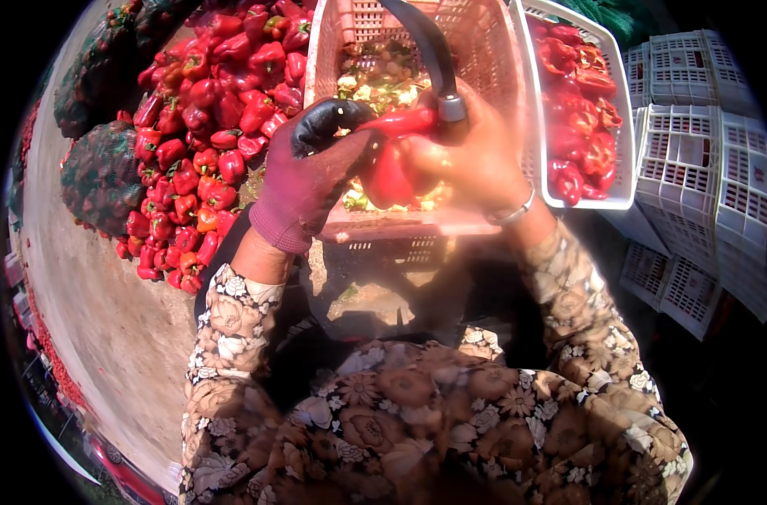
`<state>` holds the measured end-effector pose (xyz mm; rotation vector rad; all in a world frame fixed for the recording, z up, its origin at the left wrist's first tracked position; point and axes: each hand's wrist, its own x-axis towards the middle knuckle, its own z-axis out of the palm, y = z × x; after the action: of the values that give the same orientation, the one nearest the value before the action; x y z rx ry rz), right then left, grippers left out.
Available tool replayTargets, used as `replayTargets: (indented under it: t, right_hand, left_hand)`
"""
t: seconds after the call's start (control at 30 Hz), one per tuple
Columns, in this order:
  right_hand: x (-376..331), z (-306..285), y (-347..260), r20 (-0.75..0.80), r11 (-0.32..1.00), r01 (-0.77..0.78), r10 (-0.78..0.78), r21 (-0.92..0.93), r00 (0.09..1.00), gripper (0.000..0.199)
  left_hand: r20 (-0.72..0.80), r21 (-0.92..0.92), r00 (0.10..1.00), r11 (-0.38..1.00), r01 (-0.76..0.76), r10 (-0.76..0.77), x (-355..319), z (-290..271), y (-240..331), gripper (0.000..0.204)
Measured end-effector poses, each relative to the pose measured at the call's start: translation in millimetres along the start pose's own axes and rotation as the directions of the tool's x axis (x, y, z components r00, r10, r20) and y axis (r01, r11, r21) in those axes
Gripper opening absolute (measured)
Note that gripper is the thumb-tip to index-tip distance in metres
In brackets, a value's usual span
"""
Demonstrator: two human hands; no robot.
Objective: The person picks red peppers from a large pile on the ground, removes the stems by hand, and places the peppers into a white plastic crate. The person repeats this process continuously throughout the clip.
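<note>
A red bell pepper (390,175) is held between my two hands, over the pinkish plastic crate (417,229) in front of me. My left hand (309,164), in a purple glove with black fingers, is closed around the pepper's left side. My bare right hand (477,164), a bracelet at its wrist, grips the handle of a sickle (434,52). Its dark curved blade points up and away over the crate, while the right thumb and fingers rest against the pepper. Pale cores and green stem scraps (385,77) lie in the crate.
A big heap of whole red peppers (202,118) covers the ground at left, beside filled mesh sacks (106,181). To the right, a white crate (626,139) contains cut-open peppers (581,118). Beyond it stand stacked white crates (682,168).
</note>
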<state>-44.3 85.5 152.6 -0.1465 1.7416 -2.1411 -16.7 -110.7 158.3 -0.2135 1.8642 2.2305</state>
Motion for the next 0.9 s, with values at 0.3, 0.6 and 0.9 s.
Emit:
replayTargets:
  t: [0.3,0.6,0.9]
  right_hand:
    - [4,-5,-6,-0.038,0.997,-0.073,0.071,-0.036,0.997,0.033]
    - [11,0,-13,-0.048,0.996,-0.035,0.031,-0.077,0.998,0.025]
    - [16,11,-21,-0.058,0.994,-0.100,0.103,0.049,0.993,0.023]
  left_hand:
    - [-0.079,-0.044,0.997,0.999,0.013,-0.016,-3,6,7,0.021]
    - [-0.112,-0.033,0.994,0.999,-0.011,0.007,-2,9,19,0.022]
    - [-0.117,-0.025,0.981,0.987,-0.160,0.156,-2,-2,16,0.021]
